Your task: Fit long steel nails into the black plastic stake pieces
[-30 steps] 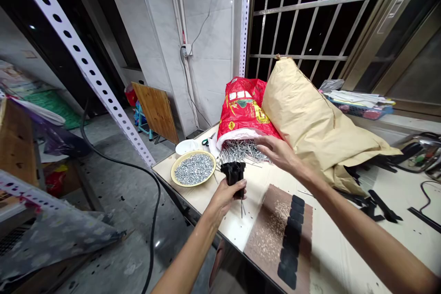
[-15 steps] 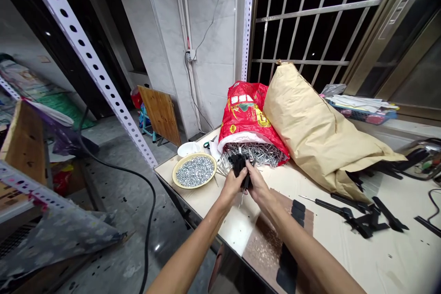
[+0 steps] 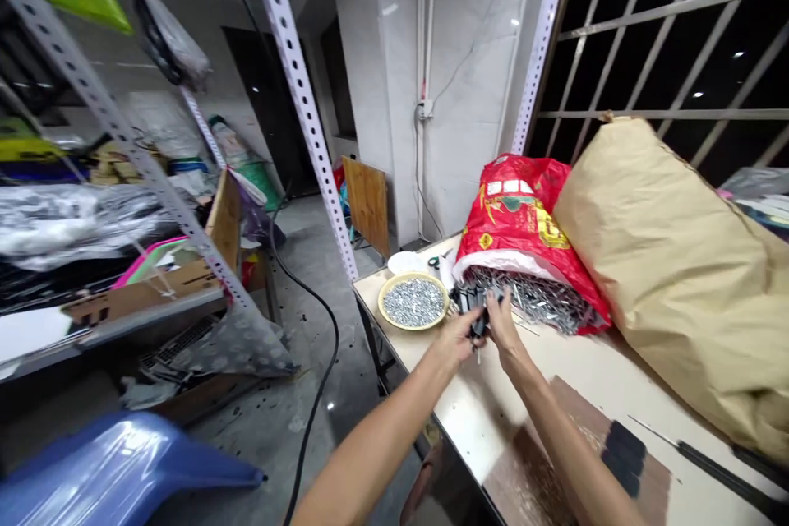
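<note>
Both hands meet over the table in front of the red bag. My left hand [image 3: 459,337] is closed on a bundle of black plastic parts [image 3: 476,312]. On the bundle's right side, my right hand [image 3: 502,320] also grips it. A thin metal piece sticks out below the parts. Just left of the hands, a yellow bowl [image 3: 414,302] holds many small silvery pieces. Long metal pins [image 3: 542,296] spill from the mouth of the red bag [image 3: 514,214] behind my right hand.
A big brown paper sack [image 3: 671,263] leans beside the red bag. A screwdriver-like tool [image 3: 708,464] and black pads [image 3: 624,456] lie at the right front. Behind the yellow bowl are a white bowl [image 3: 405,262] and scissors [image 3: 434,261]. A blue stool [image 3: 129,460] stands lower left.
The view has swung left, so the table and bags sit further right and a blue stool shows. Both hands still hold the black parts, now closer to the yellow bowl.
</note>
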`<state>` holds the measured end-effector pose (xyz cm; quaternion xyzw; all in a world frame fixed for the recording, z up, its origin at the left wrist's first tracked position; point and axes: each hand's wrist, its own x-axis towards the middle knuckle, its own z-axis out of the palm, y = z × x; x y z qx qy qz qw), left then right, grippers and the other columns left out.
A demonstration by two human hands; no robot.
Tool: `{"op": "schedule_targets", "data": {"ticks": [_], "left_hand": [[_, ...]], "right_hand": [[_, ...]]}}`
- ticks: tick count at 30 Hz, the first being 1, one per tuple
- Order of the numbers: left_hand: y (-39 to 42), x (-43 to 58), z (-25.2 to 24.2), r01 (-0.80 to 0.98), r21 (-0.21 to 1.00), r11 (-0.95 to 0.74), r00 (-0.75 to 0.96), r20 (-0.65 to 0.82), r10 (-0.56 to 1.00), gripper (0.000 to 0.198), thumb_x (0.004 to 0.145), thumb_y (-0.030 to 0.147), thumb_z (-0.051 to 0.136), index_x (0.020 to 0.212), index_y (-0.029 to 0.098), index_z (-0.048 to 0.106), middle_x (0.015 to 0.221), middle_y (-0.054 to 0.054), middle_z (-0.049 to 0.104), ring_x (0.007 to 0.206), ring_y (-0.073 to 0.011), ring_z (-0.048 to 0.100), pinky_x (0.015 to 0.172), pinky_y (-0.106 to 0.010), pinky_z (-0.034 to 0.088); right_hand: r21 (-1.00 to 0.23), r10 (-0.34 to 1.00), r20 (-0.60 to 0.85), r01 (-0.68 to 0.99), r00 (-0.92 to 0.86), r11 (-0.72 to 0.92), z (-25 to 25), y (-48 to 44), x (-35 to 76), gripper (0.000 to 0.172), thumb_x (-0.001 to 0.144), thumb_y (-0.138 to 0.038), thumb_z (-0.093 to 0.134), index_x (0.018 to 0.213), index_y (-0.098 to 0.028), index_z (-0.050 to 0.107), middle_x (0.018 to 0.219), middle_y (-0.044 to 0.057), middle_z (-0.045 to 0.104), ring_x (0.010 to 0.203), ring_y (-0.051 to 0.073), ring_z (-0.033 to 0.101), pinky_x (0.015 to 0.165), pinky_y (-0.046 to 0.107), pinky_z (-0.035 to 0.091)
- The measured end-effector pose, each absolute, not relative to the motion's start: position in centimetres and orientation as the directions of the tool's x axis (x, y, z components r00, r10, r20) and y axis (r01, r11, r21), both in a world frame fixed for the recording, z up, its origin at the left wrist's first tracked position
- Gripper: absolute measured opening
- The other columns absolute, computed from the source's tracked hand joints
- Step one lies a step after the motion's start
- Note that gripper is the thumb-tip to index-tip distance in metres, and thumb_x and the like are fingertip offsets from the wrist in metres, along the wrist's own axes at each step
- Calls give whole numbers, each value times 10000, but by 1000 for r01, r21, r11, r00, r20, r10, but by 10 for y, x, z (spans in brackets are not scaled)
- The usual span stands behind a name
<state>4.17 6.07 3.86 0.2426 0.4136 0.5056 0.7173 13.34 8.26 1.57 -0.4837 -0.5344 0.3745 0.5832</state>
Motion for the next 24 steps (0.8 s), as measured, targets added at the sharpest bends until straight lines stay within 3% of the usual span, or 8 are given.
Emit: {"op": "schedule_targets", "data": {"ticks": [3, 5, 8, 12, 15, 17, 20, 24], "left_hand": [[57, 52, 32, -540, 793, 282, 50, -305, 951, 424, 591, 429, 752, 841, 130, 587, 496, 39, 505, 366, -60, 398, 340, -175, 248], [55, 54, 31, -540, 805, 246, 30, -274, 961, 470, 577, 439, 759, 881, 121, 592, 520, 23, 529, 392, -72, 428, 363, -186, 288], [50, 50, 34, -505, 835, 218, 80, -205, 975, 491, 572, 411, 769, 930, 127, 590, 637, -21, 598, 480, -102, 509, 429, -209, 385], [45, 46, 40, -335, 937, 94, 185, -32, 982, 493, 655, 463, 698, 998, 136, 565, 713, -34, 603, 536, -120, 549, 427, -203, 416], [42, 49, 43, -201, 979, -16, 107, 39, 993, 509, 696, 505, 642, 1041, 149, 529, 671, -15, 583, 469, -108, 514, 354, -185, 348], [40, 51, 44, -110, 993, -32, 11, 34, 999, 502, 728, 533, 592, 1044, 154, 503, 644, -6, 572, 410, -97, 479, 332, -192, 324], [38, 52, 46, 14, 999, -32, -110, 33, 993, 452, 776, 557, 510, 981, 154, 504, 635, -9, 557, 391, -98, 466, 342, -204, 328], [38, 49, 46, 119, 990, -80, -164, 99, 981, 354, 808, 494, 500, 915, 160, 543, 766, -65, 604, 616, -164, 578, 490, -223, 422]], "right_hand": [[-985, 964, 164, -17, 208, 171, 11, 81, 125, 751, 732, -624, 486, 1321, -176, 361, 1235, 114, 513, 1137, 239, 477, 906, 370, 402], [-986, 971, 134, -75, 196, 151, 12, 77, 125, 639, 731, -593, 519, 1211, -176, 453, 1127, 93, 568, 1042, 234, 528, 859, 357, 431], [-978, 970, 115, -146, 213, 148, 22, 71, 132, 453, 738, -559, 543, 996, -187, 537, 947, 42, 605, 896, 201, 563, 788, 328, 459], [-941, 992, 48, -327, 117, 84, 39, 61, 137, 412, 729, -524, 590, 1013, -237, 509, 812, -12, 605, 713, 159, 585, 602, 281, 488], [-901, 998, -66, -430, -9, -63, 45, 53, 135, 401, 714, -545, 600, 937, -221, 521, 568, -53, 517, 443, 120, 497, 376, 236, 398], [-886, 995, -97, -457, 21, -77, 45, 49, 132, 397, 708, -559, 599, 880, -209, 522, 486, -73, 449, 343, 90, 404, 296, 209, 303], [-881, 992, -93, -472, 91, -39, 45, 45, 128, 399, 712, -543, 603, 922, -216, 511, 480, -79, 451, 339, 83, 404, 288, 191, 271], [-869, 995, -26, -494, 101, 27, 47, 43, 128, 421, 678, -445, 664, 994, -213, 511, 655, -41, 580, 521, 117, 544, 430, 216, 427]]}}
